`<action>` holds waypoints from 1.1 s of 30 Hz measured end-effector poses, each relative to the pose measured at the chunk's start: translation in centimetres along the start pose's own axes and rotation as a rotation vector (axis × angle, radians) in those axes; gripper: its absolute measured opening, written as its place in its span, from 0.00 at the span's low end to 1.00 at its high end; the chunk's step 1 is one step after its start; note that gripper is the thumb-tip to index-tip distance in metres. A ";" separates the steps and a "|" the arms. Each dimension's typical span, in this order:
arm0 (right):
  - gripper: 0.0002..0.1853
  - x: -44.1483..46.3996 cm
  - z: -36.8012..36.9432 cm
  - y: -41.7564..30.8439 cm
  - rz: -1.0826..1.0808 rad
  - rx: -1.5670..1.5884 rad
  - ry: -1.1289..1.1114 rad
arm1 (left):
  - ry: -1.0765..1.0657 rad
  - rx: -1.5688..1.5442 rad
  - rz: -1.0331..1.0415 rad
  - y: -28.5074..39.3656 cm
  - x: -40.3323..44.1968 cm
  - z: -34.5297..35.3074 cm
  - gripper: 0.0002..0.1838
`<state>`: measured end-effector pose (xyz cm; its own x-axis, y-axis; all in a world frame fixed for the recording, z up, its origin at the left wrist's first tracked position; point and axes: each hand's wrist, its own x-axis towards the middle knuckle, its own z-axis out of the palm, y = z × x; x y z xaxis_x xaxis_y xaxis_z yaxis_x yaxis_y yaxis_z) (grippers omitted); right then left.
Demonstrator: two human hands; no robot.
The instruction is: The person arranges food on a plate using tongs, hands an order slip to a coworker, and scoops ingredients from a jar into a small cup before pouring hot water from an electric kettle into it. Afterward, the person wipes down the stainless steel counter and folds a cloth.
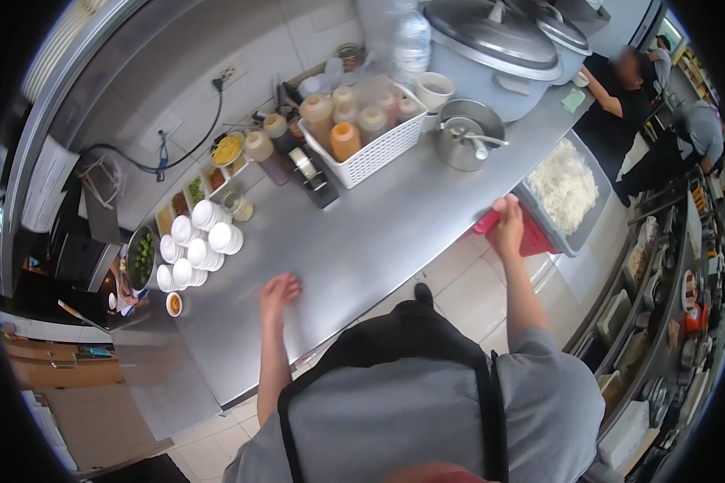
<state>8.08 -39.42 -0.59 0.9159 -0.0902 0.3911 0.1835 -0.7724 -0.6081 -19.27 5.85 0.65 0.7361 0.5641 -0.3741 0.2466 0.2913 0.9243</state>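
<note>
My left hand (279,293) hovers or rests just over the steel counter (354,241), fingers loosely bent and holding nothing. Stacks of small white cups or lids (204,254) stand to its left, with a little cup of orange-brown sauce (174,304) beside them. Beyond the counter's front edge, my right hand (507,226) is in front of a red container (535,235); its fingers point away from me and seem empty. Whether it touches the red rim I cannot tell. White rice (564,187) fills a grey tub (596,216) just right of that hand.
Along the wall stand a white basket (379,149) of sauce bottles, a tape dispenser (314,181), a metal pot (469,137) with ladles, and large lidded cookers (491,60). A bowl of green limes (142,258) is at left. People (620,105) work at right beside loaded shelves (652,322).
</note>
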 end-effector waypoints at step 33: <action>0.34 20.2 18.9 1.4 -0.297 -0.372 0.054 | -0.162 -0.141 -0.202 4.9 4.0 25.8 0.22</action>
<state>33.61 -30.44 -6.59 0.8217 0.1433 0.5517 0.2852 -0.9414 -0.1802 1.11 -10.36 5.66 0.7749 0.3565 -0.5219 0.3167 0.4955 0.8088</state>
